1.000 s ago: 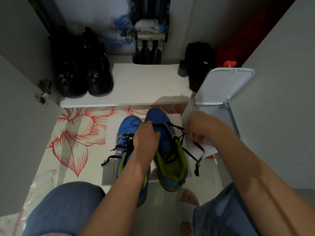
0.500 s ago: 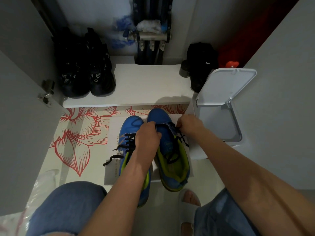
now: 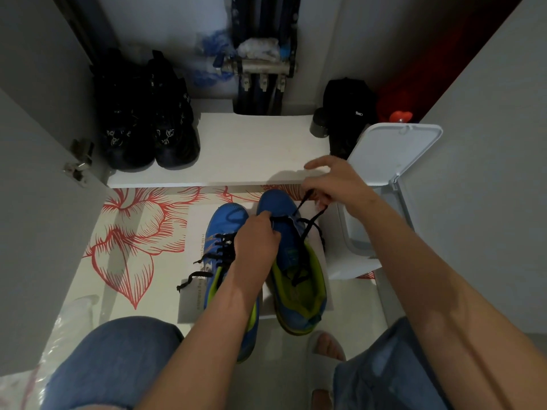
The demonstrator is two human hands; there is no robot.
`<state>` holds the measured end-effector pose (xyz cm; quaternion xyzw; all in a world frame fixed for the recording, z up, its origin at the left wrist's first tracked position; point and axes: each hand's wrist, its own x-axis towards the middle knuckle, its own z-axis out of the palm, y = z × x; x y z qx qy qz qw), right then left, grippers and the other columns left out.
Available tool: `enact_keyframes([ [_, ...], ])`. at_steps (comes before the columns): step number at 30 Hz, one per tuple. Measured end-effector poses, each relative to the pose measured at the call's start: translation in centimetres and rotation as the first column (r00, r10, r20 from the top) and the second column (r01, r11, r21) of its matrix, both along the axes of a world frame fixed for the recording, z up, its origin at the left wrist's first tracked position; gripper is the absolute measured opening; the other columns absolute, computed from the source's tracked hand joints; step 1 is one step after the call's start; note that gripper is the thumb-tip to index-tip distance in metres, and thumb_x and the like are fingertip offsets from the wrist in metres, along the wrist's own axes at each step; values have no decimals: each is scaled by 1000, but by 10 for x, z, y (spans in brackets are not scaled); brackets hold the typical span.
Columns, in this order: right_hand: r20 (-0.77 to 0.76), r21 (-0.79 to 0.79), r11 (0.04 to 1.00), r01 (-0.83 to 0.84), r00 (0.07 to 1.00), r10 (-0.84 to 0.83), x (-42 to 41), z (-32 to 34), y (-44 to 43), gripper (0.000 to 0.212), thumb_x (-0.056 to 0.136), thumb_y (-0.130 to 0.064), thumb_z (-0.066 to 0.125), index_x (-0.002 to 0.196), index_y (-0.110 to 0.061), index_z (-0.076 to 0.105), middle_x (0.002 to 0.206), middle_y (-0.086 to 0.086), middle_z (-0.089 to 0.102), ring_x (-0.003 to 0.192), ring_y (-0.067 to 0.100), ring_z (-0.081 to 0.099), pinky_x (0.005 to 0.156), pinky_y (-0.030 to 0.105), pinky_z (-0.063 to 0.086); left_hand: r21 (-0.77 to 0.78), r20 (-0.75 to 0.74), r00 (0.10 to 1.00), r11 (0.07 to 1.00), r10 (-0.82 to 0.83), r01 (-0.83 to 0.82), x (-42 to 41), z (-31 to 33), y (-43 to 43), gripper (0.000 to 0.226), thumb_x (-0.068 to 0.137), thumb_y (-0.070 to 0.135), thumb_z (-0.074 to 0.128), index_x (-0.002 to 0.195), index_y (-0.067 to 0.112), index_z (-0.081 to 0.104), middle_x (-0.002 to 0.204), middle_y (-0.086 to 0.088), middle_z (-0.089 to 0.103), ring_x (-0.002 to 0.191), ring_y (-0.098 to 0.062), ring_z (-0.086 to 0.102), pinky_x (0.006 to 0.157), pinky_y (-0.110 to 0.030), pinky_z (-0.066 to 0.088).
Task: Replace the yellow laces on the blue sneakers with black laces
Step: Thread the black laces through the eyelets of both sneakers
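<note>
Two blue sneakers with lime-green lining stand side by side on a white sheet on the floor. The left sneaker [image 3: 225,229] carries a black lace [image 3: 220,253] whose loose end trails to the left. My left hand [image 3: 256,241] grips the right sneaker [image 3: 296,279] over its eyelets, near the toe. My right hand [image 3: 334,182] is raised beyond the toe and pinches a black lace [image 3: 307,220], pulled taut up and away from the shoe. No yellow lace shows.
A white bin [image 3: 355,241] with its lid [image 3: 393,149] open stands right of the sneakers. On the white shelf [image 3: 251,155] behind sit black shoes [image 3: 148,125] and a black bag [image 3: 349,113]. An open cupboard door [image 3: 38,220] is at the left. My knees fill the bottom.
My right hand left the bin side, came to the right sneaker, took the black lace and pulled it up and forward. My left hand stayed on the shoe.
</note>
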<state>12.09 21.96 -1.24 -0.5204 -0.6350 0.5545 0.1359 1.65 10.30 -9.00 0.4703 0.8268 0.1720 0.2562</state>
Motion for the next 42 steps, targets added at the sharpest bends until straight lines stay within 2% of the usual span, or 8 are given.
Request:
enact_keyframes([
  [5,-545,-669,740,-72,724,-422,-4,22,-6,35,90,6,48,124,1,42,99,25,61,101,28,63,63,29,59,229,85,996,972,37,-56,4,8,3,36,95,10,48,130,11,55,128,-11,54,116,-23,51,94,-24,38],
  [9,-596,-786,599,-151,441,-671,-15,28,-13,47,92,13,35,137,4,30,134,39,36,121,48,47,100,50,44,276,608,794,942,-18,-190,14,44,16,25,98,10,43,109,8,65,104,2,63,100,-12,59,84,-5,40],
  [18,-594,-581,806,109,620,-512,-14,5,-5,51,90,22,25,136,4,34,127,27,46,101,34,61,71,34,58,56,998,0,891,-62,-451,-17,93,7,29,100,22,41,111,4,61,65,5,55,53,-5,55,62,-22,57],
  [25,-488,-600,725,337,564,-666,0,-12,12,46,95,13,35,140,7,29,140,30,37,121,40,50,98,41,45,-58,998,-33,909,49,-414,-47,106,2,26,100,16,38,103,6,61,51,11,53,35,0,44,40,-10,42],
  [31,60,-131,987,93,995,-85,-9,-5,-6,41,99,-10,38,139,-13,33,115,26,60,90,36,65,68,42,57,-137,963,-268,825,-18,-549,-42,103,7,22,101,16,36,100,9,56,54,9,57,35,-1,40,32,-10,31],
  [36,129,-113,719,-685,708,695,-12,8,-28,37,85,-14,62,121,-19,59,118,-8,60,111,8,56,93,16,44,-228,894,-441,760,-84,-609,-41,93,15,20,102,14,36,95,7,53,58,4,60,34,-2,39,32,-12,32],
  [40,135,-51,673,-738,662,737,-17,-11,-31,18,90,-22,62,106,-14,66,99,-7,68,91,3,62,83,19,50,-252,886,-459,759,-69,-600,-34,90,19,20,101,12,37,97,3,55,61,0,62,39,-2,48,37,-9,37],
  [42,84,-57,761,-646,757,649,-18,-16,-28,21,94,-22,56,104,-7,67,97,7,71,86,17,68,81,31,57,-196,957,-289,763,13,-616,-32,83,20,21,100,12,40,92,6,58,70,-1,65,55,-7,61,49,-14,51],
])
